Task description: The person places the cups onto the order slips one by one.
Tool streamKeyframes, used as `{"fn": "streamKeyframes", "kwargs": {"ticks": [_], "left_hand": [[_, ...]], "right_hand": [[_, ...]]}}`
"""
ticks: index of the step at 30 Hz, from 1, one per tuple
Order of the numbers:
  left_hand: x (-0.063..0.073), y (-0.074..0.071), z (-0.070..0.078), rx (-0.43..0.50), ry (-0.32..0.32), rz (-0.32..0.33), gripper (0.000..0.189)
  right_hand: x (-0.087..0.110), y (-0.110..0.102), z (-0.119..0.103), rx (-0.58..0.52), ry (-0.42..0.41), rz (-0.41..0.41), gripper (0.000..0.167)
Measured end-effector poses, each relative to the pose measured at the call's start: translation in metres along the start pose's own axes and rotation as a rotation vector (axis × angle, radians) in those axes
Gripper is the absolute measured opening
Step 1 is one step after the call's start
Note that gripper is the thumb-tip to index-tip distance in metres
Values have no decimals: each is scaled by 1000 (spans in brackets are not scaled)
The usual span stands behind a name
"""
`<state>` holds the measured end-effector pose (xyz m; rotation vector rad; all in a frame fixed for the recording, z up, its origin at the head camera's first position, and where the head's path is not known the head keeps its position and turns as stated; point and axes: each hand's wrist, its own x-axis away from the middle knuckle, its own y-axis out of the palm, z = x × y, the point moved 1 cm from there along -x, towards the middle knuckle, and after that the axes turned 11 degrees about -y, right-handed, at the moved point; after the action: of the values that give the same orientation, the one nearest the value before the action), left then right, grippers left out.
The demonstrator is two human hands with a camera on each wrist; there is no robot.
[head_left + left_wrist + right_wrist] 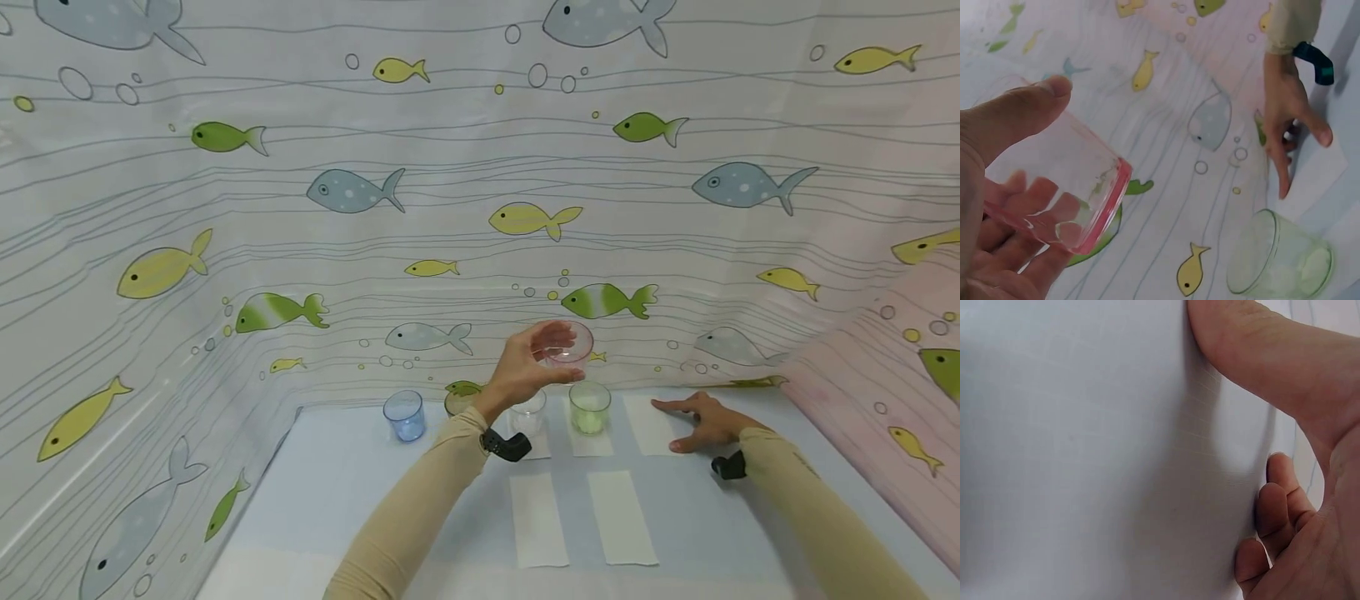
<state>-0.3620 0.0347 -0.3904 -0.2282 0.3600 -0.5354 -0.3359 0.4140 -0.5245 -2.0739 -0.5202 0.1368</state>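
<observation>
My left hand (521,367) holds a clear pink-tinted glass (577,343) above the back of the table, thumb on one side and fingers round the other. In the left wrist view the glass (1100,169) is tilted, its thick pink base to the right. Over a white paper strip (651,429) at the back right, my right hand (708,423) has its index finger and thumb stretched out, touching the strip. Its other fingers (1272,509) are bent in the right wrist view. A green glass (590,408) stands upright on another strip, below the pink glass.
A blue glass (405,417) stands at the back left. A yellowish-brown glass (459,403) and a clear glass (528,414) are partly hidden by the left arm. Two white strips (540,521) lie nearer the front. A fish-patterned curtain (450,242) surrounds the table.
</observation>
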Motion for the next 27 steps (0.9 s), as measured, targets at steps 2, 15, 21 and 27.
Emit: {"fn": "streamKeyframes", "kwargs": {"ticks": [2, 15, 21, 27], "left_hand": [[-9, 11, -1, 10, -3, -14, 70], [-42, 101, -23, 85, -112, 7, 70], [-49, 149, -36, 143, -185, 19, 66], [-50, 176, -55, 131, -259, 74, 66]], "right_hand": [[0, -1, 0, 2, 11, 1, 95], [3, 1, 5, -6, 12, 13, 92], [2, -1, 8, 11, 91, 7, 100], [-4, 0, 6, -13, 192, 0, 95]]}}
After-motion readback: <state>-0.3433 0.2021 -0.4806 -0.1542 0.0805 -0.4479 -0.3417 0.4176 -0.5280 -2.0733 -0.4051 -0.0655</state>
